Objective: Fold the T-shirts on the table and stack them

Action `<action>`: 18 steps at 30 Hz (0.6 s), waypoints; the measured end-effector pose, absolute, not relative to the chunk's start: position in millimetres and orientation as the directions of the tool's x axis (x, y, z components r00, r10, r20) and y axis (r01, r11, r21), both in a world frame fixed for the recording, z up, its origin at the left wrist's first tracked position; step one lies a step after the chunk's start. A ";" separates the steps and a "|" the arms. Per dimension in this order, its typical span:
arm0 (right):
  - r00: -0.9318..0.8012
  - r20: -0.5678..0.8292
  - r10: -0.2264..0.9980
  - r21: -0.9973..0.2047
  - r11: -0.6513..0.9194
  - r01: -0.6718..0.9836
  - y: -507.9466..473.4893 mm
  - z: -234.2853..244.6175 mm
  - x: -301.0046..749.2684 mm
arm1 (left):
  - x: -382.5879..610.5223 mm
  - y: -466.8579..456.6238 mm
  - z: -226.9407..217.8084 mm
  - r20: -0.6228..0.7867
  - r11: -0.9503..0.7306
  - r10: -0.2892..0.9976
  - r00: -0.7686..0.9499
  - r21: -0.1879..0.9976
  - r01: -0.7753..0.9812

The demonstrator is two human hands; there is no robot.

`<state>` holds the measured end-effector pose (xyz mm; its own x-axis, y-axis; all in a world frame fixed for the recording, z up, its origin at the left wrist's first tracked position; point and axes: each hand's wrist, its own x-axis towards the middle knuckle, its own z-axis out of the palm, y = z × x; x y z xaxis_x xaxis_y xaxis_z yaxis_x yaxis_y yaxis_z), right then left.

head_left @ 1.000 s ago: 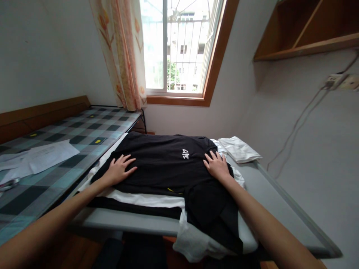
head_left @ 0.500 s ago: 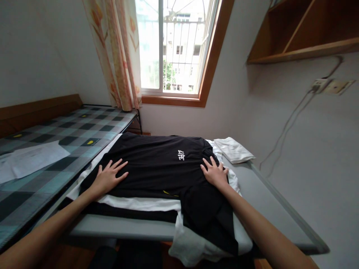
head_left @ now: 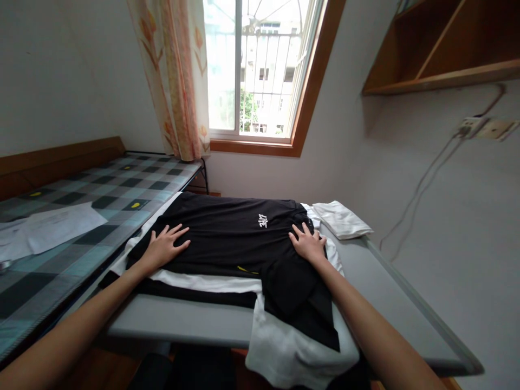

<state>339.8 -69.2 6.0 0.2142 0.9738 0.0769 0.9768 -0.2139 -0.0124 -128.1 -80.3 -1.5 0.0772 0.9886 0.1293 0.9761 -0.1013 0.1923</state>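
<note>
**Both palms flat on the black shirt**

From my feed, the black shirt (head_left: 227, 227) lies spread across the grey worktop (head_left: 187, 319), over a white garment (head_left: 207, 283) whose edge shows along the near side. My left hand (head_left: 166, 246) rests palm-down toward the shirt's hem end, my right hand (head_left: 307, 242) near its collar; both are splayed and released, grasping nothing. I read this as smoothing. To do it well, I'd use light, even pressure and stroke outward from the middle, so the top layer flattens without dragging the one beneath. Shallow creases run lengthwise near the white lettering (head_left: 263, 220); gentle tension between the hands should ease them. The near black sleeve (head_left: 298, 287) looks rumpled, and the white sleeve (head_left: 284, 346) below it overhangs the worktop, so I'd watch for its weight pulling the layers askew.
</note>
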 end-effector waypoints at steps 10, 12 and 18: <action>0.219 0.059 0.974 -0.091 -0.214 0.973 -15.8 7.5 342.1 | -120.2 -31.3 5.5 0.100 -0.085 0.993 0.066 0.203 0.976; 0.220 0.058 0.974 -0.108 -0.213 0.971 -9.2 7.9 343.1 | -118.8 -25.7 5.5 0.090 -0.078 0.994 0.060 0.203 0.976; 0.222 0.200 0.954 -0.103 -0.205 0.973 -15.0 2.5 345.0 | -122.1 -26.6 0.9 0.118 -0.094 0.990 0.072 0.197 0.976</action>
<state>345.0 -15.0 2.5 0.2219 0.9544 0.1996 0.9733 -0.2047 -0.1034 -122.1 -26.6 0.9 0.0718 0.9905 0.1176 0.9758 -0.0942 0.1972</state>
